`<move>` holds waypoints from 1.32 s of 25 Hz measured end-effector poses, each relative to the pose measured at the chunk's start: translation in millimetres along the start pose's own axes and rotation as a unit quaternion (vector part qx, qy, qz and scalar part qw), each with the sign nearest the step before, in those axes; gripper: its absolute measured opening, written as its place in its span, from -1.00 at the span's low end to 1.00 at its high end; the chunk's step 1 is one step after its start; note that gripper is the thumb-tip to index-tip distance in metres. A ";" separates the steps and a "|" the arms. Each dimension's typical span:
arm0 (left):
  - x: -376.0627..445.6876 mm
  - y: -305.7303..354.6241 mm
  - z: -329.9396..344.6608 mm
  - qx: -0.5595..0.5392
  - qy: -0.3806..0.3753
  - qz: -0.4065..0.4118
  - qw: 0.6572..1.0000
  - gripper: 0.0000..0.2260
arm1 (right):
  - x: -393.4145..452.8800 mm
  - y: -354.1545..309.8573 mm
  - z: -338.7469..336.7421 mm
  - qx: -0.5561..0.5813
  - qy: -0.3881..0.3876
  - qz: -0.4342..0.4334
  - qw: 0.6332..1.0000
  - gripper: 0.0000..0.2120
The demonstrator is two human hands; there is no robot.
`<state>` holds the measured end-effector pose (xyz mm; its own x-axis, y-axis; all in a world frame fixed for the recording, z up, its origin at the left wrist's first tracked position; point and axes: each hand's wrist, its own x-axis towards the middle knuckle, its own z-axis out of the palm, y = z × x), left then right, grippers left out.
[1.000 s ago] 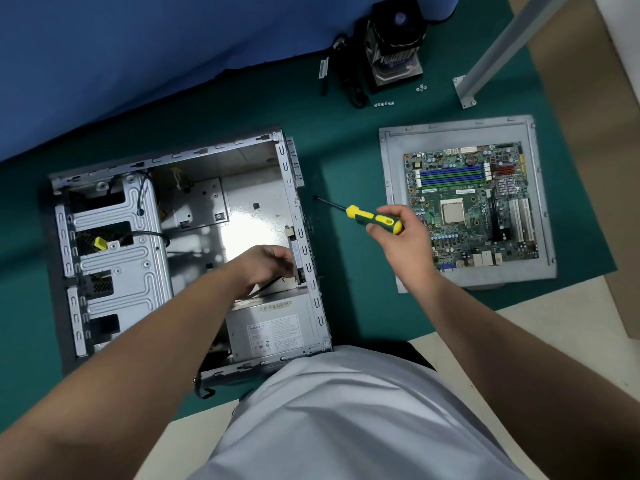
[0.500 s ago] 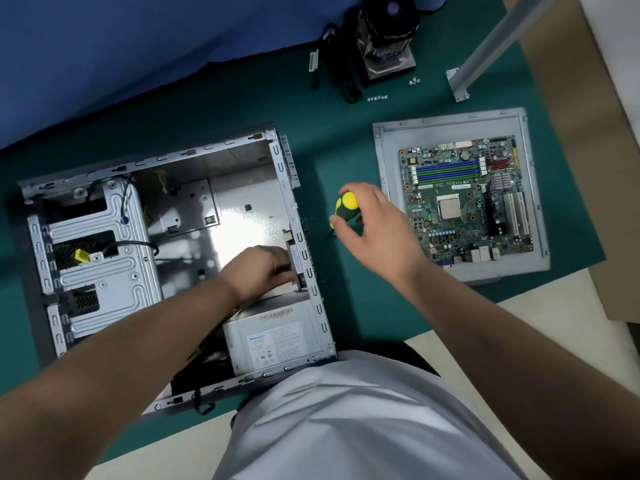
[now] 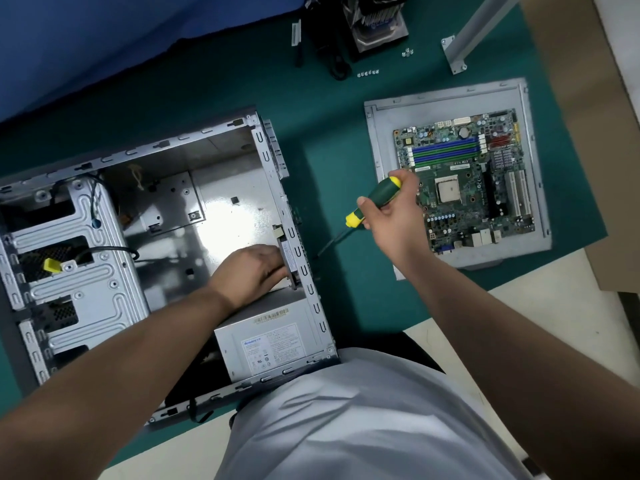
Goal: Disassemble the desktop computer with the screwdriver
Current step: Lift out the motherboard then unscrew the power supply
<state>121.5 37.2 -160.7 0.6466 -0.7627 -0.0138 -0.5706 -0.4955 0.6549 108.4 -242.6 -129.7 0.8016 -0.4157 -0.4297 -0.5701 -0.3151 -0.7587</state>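
The open grey computer case [image 3: 263, 154] lies on its side on the green mat. My left hand [image 3: 252, 271] reaches inside it and grips a small part against the rear wall, just above the power supply [image 3: 270, 344]. My right hand [image 3: 391, 220] holds the green and yellow screwdriver [image 3: 375, 200] outside the case. Its shaft slants down and left, with the tip close to the outside of the rear wall. The drive cage [image 3: 69, 271] with black cables fills the left side of the case.
The removed motherboard [image 3: 467, 181] lies on the grey side panel [image 3: 381, 133] at the right. A cooler [image 3: 377, 19], black cables and loose screws [image 3: 367, 73] sit at the far edge of the mat. A metal post [image 3: 471, 32] stands at the back right.
My right hand turned the screwdriver round, so its tip now points down and left at the case's rear wall. My left hand stayed on the part inside the case.
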 end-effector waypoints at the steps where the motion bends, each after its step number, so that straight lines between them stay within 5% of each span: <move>1: -0.7 -1.2 0.8 -0.001 0.002 0.003 1.000 -0.30 | 5.0 2.7 2.7 -0.054 -0.018 0.012 0.998 -0.52; 7: -3.7 -7.1 6.7 -0.035 -0.006 -0.043 0.998 -0.65 | 24.3 3.5 34.0 -0.304 -0.128 -0.024 0.944 -0.47; 12: -3.7 -5.7 7.0 -0.088 0.001 -0.105 0.991 -0.80 | 21.3 0.3 49.0 -0.388 -0.104 -0.039 0.915 -0.45; 14: -3.5 -5.0 6.5 -0.095 0.001 -0.109 0.989 -0.82 | 13.6 1.8 48.8 -0.419 -0.051 -0.111 0.900 -0.49; 17: -2.7 -4.1 6.7 -0.096 0.001 -0.109 0.989 -0.88 | -5.9 5.9 52.6 -0.315 -0.104 -0.196 0.923 -0.83; 21: -2.7 -4.5 7.2 -0.103 -0.001 -0.111 0.988 -0.88 | -22.0 12.9 70.3 -0.117 -0.229 0.086 0.963 -0.83; 25: -2.6 -6.4 8.5 -0.107 -0.001 -0.114 0.988 -0.89 | -18.7 12.2 78.4 0.088 -0.204 0.303 0.927 -0.92; 33: -4.3 -6.5 8.8 -0.120 -0.006 -0.115 0.986 -0.88 | -15.1 13.3 74.8 -0.119 -0.268 0.102 0.951 -0.88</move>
<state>117.9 40.0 -171.6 0.7379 -0.6476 -0.1901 -0.2728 -0.5438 0.7936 102.2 -176.7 -169.9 0.6105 -0.0149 -0.7919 -0.6965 -0.4860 -0.5279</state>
